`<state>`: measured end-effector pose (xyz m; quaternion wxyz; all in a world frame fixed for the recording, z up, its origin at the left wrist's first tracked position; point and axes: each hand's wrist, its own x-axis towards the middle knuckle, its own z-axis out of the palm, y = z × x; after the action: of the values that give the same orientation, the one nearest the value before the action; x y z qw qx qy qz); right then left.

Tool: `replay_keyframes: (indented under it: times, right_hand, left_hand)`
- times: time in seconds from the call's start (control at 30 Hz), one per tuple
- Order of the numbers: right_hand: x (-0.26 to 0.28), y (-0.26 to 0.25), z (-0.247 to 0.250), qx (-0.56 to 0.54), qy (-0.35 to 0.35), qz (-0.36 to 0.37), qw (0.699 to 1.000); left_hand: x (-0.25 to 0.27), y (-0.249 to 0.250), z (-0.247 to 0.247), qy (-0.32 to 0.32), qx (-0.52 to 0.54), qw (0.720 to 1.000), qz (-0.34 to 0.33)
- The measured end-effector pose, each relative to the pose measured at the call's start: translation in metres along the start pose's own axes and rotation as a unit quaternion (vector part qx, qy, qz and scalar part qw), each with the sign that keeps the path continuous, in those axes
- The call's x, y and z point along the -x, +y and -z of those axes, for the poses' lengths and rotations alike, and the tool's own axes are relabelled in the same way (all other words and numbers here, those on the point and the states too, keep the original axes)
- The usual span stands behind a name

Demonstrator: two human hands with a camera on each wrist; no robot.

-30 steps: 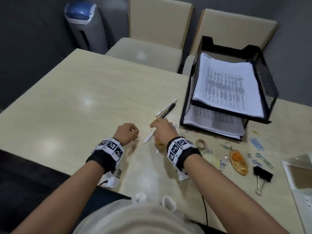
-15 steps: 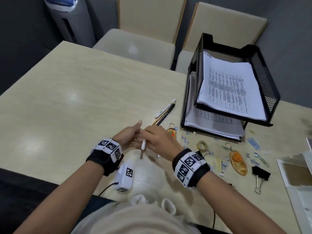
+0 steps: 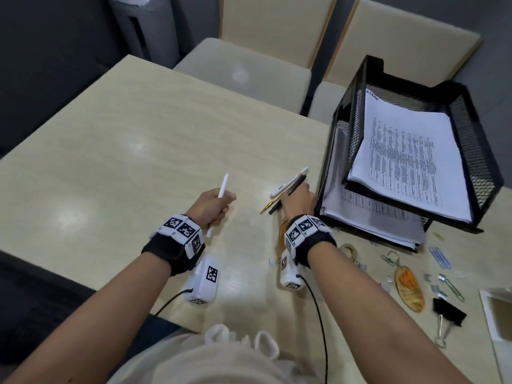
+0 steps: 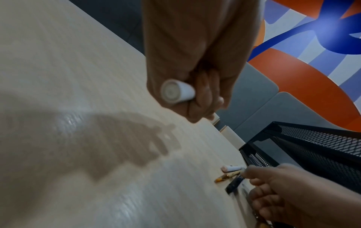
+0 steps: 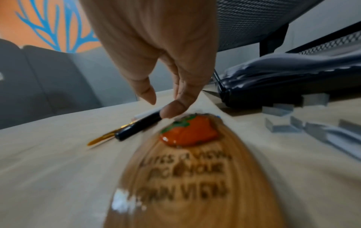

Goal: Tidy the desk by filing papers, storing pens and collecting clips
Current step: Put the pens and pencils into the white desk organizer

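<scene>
My left hand (image 3: 213,207) grips a white pen (image 3: 224,187) in its fist, with the pen upright above the desk (image 3: 124,167). The left wrist view shows the pen's round end (image 4: 176,91) sticking out of the curled fingers (image 4: 203,95). My right hand (image 3: 297,199) reaches with straight fingers to three pens lying beside the tray: a white pen (image 3: 291,182), a black pen (image 3: 296,185) and a gold pen (image 3: 267,207). In the right wrist view one fingertip (image 5: 173,108) touches the black pen (image 5: 136,128); nothing is held.
A black mesh two-tier tray (image 3: 484,173) with papers stands at the right. In front of it lie a tape roll (image 3: 348,250), paper clips (image 3: 440,259), staples (image 5: 281,111), a wooden key tag (image 3: 409,289) and a binder clip (image 3: 448,314). Another key tag (image 5: 185,169) lies under my right wrist.
The white pen went from my right hand into my left, which now holds it alone and has drawn left. My right hand let go and moved forward to the other pens.
</scene>
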<state>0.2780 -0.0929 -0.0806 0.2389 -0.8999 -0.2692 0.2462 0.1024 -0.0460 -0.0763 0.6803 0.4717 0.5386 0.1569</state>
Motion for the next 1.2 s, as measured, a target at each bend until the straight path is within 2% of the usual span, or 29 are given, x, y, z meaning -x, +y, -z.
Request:
replay_keyframes:
  times: [0.27, 0.4, 0.5, 0.57, 0.6, 0.67, 0.73, 0.8, 0.93, 1.07, 1.2]
  right_hand:
    - [0.007, 0.024, 0.000, -0.049, -0.012, -0.060, 0.997]
    - [0.036, 0.027, 0.005, -0.128, 0.000, 0.018, 0.992]
    - [0.061, 0.020, 0.010, -0.138, -0.118, 0.086, 0.980]
    - [0.063, 0.013, 0.019, -0.163, -0.199, 0.088, 0.962]
    - [0.057, 0.010, 0.022, -0.167, -0.206, 0.084, 0.961]
    - [0.033, 0.002, 0.023, -0.164, -0.156, 0.069, 0.972]
    - [0.003, -0.010, 0.017, -0.165, -0.067, 0.037, 0.983]
    - [-0.018, -0.023, 0.013, -0.104, -0.016, 0.009, 0.994]
    - [-0.025, -0.028, -0.001, 0.011, -0.046, -0.041, 0.998]
    - [-0.004, -0.011, -0.017, 0.051, -0.049, -0.020, 0.997]
    - [0.023, 0.014, -0.015, 0.063, -0.055, -0.013, 0.996]
  left_hand:
    - [0.002, -0.001, -0.016, -0.024, 0.058, 0.994, 0.087]
    - [-0.002, 0.002, -0.032, -0.086, 0.113, 0.986, 0.090]
    - [-0.003, 0.006, -0.038, -0.160, 0.143, 0.969, 0.121]
    - [-0.006, 0.009, -0.037, -0.164, 0.160, 0.966, 0.120]
    - [-0.009, 0.011, -0.034, -0.153, 0.167, 0.967, 0.114]
    - [-0.012, 0.016, -0.027, -0.117, 0.172, 0.973, 0.104]
    - [-0.013, 0.018, -0.019, -0.080, 0.159, 0.980, 0.090]
    - [-0.010, 0.019, -0.013, -0.048, 0.137, 0.987, 0.063]
    - [-0.004, 0.015, -0.001, -0.016, 0.134, 0.990, 0.040]
    - [-0.005, -0.001, 0.008, -0.008, 0.052, 0.997, 0.049]
    - [-0.005, -0.015, -0.005, -0.019, 0.056, 0.994, 0.092]
